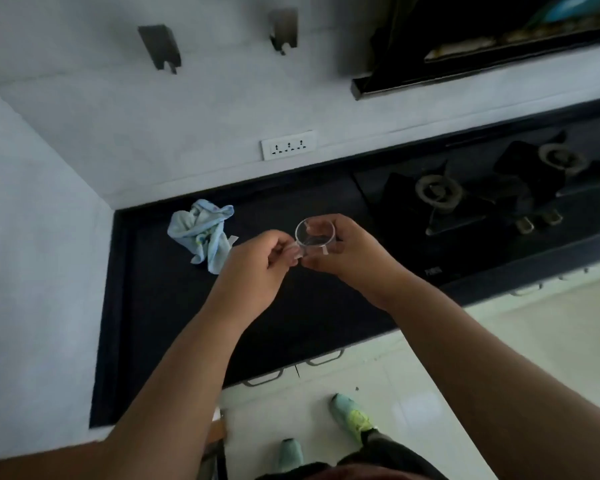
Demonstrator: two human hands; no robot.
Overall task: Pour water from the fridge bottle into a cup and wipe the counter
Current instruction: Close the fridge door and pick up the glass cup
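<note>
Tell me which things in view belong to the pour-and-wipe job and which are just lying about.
Job:
- clear cup, held in right hand, left hand pinching its side
- blue cloth on dark counter

Lying about:
- gas stove
- wall socket

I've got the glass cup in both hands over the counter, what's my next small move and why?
Probably set the glass cup down on the dark counter. Both the left hand and right hand hold it, no bottle is in view, so a hand must be freed first.
</note>
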